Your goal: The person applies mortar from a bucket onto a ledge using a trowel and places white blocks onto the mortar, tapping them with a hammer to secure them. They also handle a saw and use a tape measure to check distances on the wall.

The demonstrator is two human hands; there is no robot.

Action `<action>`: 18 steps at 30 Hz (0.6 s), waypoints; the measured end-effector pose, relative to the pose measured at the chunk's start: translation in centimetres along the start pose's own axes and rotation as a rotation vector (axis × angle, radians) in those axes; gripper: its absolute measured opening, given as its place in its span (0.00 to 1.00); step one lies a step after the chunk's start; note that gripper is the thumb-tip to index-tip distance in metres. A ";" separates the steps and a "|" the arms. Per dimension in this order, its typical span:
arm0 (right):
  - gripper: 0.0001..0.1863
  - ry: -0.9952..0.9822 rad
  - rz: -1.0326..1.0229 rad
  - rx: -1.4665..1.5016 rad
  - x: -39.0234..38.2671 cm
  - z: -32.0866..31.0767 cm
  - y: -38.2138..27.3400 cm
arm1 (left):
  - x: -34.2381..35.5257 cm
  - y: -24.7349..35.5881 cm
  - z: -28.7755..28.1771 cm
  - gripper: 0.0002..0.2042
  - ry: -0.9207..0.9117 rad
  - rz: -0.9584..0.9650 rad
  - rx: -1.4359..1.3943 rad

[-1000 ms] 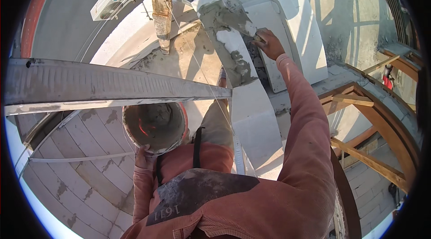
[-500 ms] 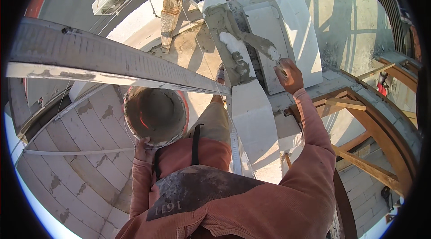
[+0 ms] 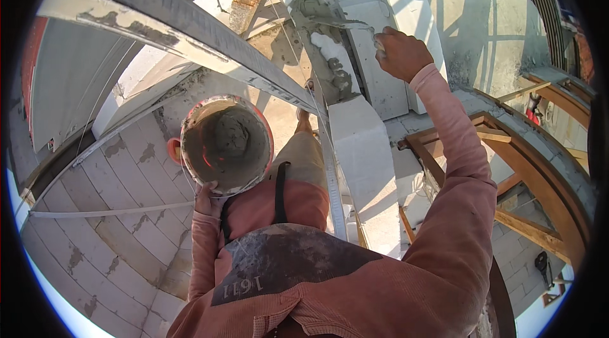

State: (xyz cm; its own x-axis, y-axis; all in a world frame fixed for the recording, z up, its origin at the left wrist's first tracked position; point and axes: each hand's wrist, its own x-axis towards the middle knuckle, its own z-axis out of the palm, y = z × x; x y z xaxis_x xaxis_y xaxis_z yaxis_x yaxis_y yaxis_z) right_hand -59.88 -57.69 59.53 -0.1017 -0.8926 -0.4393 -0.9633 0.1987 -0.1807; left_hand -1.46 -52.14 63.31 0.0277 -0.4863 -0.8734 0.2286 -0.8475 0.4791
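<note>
Covering the top of the white block wall (image 3: 363, 147) well likely means spreading the gray mortar (image 3: 344, 84) evenly, over the bare-looking white patch (image 3: 330, 48) too. The bucket (image 3: 194, 141) is left of the wall, and the trowel (image 3: 355, 24), by the mortar's far part, is best held nearly flat. The right hand (image 3: 406, 55) has its fingers closed around the trowel's handle; the left hand (image 3: 206, 197) has bent fingers gripping the bucket's near rim.

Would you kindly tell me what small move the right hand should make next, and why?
I would probably draw the trowel in the right hand over the white patch, since that patch looks uncovered while grey mortar lies beyond both its ends, lumpy at the end nearer the person.
</note>
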 end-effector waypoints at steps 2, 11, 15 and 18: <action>0.16 -0.040 -0.001 0.049 -1.6 0.4 0.8 | 0.2 0.0 -0.1 0.27 0.021 -0.026 0.004; 0.18 0.131 -0.098 0.454 -5.5 13.9 6.7 | 0.6 0.2 0.2 0.26 0.027 -0.048 0.046; 0.18 0.271 -0.135 0.295 -4.6 21.1 8.3 | 0.5 0.4 0.4 0.26 0.016 -0.043 0.052; 0.18 0.352 -0.145 0.264 -4.8 23.8 9.3 | 0.6 0.6 0.3 0.26 0.022 -0.059 0.048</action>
State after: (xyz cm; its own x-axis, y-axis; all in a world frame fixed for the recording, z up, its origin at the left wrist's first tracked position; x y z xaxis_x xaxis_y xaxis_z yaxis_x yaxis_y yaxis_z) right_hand -62.39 -41.91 39.03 -0.0929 -0.9928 -0.0752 -0.8823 0.1171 -0.4559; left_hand -1.63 -53.00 63.07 0.0374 -0.4307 -0.9017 0.1837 -0.8840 0.4298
